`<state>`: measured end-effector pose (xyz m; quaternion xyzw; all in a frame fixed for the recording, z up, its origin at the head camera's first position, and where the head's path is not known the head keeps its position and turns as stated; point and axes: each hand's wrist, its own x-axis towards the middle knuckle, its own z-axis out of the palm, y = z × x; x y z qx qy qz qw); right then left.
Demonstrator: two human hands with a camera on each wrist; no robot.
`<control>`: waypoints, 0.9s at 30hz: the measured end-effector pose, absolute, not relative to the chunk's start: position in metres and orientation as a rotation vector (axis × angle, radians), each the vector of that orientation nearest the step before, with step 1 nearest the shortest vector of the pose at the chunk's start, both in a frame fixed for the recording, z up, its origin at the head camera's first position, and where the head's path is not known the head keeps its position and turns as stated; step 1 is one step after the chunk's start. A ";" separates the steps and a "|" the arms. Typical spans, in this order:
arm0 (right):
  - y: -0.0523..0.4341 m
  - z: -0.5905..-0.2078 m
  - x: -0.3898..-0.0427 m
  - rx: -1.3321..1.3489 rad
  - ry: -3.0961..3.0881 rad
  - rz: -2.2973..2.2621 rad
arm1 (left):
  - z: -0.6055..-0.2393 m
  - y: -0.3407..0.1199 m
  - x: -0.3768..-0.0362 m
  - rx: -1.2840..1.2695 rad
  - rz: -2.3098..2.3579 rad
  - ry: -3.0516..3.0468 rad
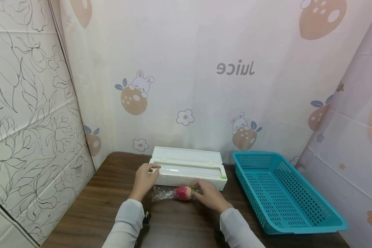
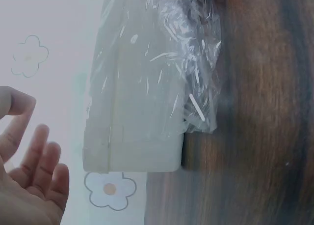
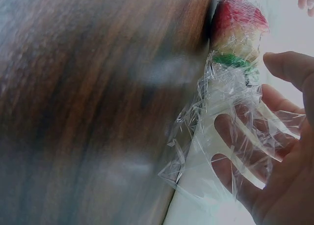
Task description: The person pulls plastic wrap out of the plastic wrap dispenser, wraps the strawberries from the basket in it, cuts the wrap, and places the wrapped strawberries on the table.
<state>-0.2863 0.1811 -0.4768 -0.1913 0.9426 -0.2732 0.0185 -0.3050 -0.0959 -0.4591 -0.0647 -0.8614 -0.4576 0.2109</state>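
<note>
A red-and-cream fruit (image 1: 183, 193) with a green end (image 3: 234, 61) lies on its side before the white box, wrapped in clear plastic film (image 1: 163, 194). Loose film spreads out from both ends of it. My right hand (image 1: 211, 196) is at the fruit's right end; in the right wrist view its spread fingers (image 3: 226, 131) lie behind the crumpled film, seemingly touching it. My left hand (image 1: 144, 179), fingers loosely bent and holding nothing, is over the left end of the long white cling-film box (image 1: 189, 181). The box's lid (image 1: 187, 154) is raised, with a roll (image 1: 186, 170) inside.
A turquoise plastic basket (image 1: 282, 193) stands to the right on the dark wooden table (image 1: 93, 210). Behind the box hangs a printed curtain (image 1: 186, 86), and another drawn with flowers (image 1: 28, 120) borders the left side.
</note>
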 end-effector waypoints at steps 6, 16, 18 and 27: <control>0.183 -0.474 -0.284 -0.604 2.928 -0.855 | -0.462 -0.099 -0.315 -0.110 -1.286 -2.349; 0.189 -0.473 -0.281 -0.610 2.932 -0.872 | -0.475 -0.102 -0.324 -0.012 -1.366 -2.403; 0.190 -0.473 -0.281 -0.616 2.936 -0.875 | -0.476 -0.103 -0.326 0.017 -1.401 -2.403; 0.195 -0.474 -0.281 -0.555 2.950 -0.894 | -0.482 -0.105 -0.332 0.044 -1.376 -2.459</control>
